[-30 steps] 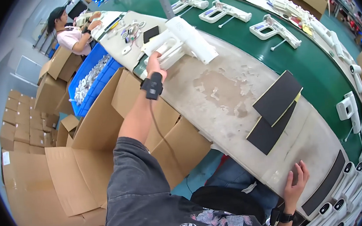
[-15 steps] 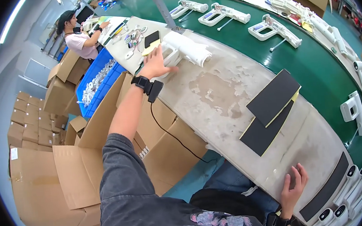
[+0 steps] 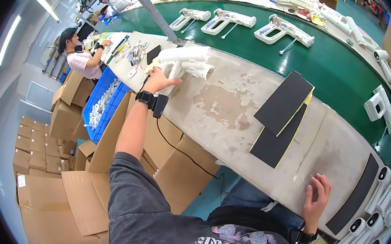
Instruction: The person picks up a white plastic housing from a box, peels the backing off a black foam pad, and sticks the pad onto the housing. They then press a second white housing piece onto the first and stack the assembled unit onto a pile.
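Currently we count two stacked white plastic housings (image 3: 184, 61) at the far left end of the worktop (image 3: 232, 114), three white gun-shaped housings (image 3: 228, 20) lying in a row on the green conveyor belt (image 3: 339, 63) beyond it, and two black foam sheets (image 3: 282, 114) overlapping near the worktop's middle, with a yellow layer showing between them. Our left hand (image 3: 158, 81) is stretched out to the stacked housings, fingers closed around the lower piece at its near edge; a black device is strapped to that wrist, with a cable hanging down from it. Our right hand (image 3: 317, 199) lies flat and spread on the bare near right edge of the worktop, grasping nothing. A long black strip (image 3: 355, 195) lies along the right end, next to a row of small white parts. Below the left edge stand open cardboard boxes (image 3: 113, 143) and a blue bin (image 3: 103, 102) filled with small white pieces. Another person (image 3: 80, 55) sits beyond the bin. The housings are matte white, elongated, with rounded barrels and angled grip sections.
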The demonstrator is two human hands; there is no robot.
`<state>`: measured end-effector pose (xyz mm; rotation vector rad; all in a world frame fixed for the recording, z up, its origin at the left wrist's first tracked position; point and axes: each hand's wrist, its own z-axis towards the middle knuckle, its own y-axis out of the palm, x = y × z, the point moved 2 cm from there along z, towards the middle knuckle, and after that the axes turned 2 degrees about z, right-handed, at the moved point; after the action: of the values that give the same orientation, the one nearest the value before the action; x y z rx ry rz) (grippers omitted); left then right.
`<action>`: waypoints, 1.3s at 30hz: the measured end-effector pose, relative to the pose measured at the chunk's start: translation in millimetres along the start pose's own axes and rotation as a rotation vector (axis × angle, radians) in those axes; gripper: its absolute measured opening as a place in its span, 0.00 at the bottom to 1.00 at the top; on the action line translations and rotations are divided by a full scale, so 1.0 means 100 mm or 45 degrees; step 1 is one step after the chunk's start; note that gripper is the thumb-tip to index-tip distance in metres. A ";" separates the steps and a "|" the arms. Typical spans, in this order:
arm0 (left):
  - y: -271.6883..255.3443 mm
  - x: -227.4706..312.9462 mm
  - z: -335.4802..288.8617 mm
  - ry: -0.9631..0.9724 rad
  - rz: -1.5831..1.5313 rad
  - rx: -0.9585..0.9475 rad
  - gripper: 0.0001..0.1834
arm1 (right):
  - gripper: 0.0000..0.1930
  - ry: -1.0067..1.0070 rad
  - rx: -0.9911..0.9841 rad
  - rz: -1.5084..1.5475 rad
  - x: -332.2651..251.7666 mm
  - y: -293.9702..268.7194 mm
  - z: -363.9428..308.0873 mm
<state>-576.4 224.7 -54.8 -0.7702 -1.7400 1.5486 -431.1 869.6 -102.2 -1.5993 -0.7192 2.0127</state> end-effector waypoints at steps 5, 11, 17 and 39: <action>-0.06 -0.15 0.19 0.093 -0.072 -0.165 0.65 | 0.11 -0.010 0.007 0.021 0.01 0.02 -0.02; -0.08 -0.26 0.20 0.225 -0.238 -0.133 0.63 | 0.10 0.011 0.002 0.026 0.00 0.02 0.00; -0.03 -0.30 0.26 0.238 -0.155 -0.098 0.67 | 0.10 -0.004 0.025 0.037 0.03 0.02 0.01; 0.90 -3.64 -2.39 -0.504 -0.647 -0.207 0.26 | 0.22 -0.688 -0.953 0.098 -1.90 1.14 0.74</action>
<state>-168.1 87.7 -164.2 -0.0644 -2.1565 1.2700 -467.6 652.6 -24.5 -1.4214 -1.8040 2.4182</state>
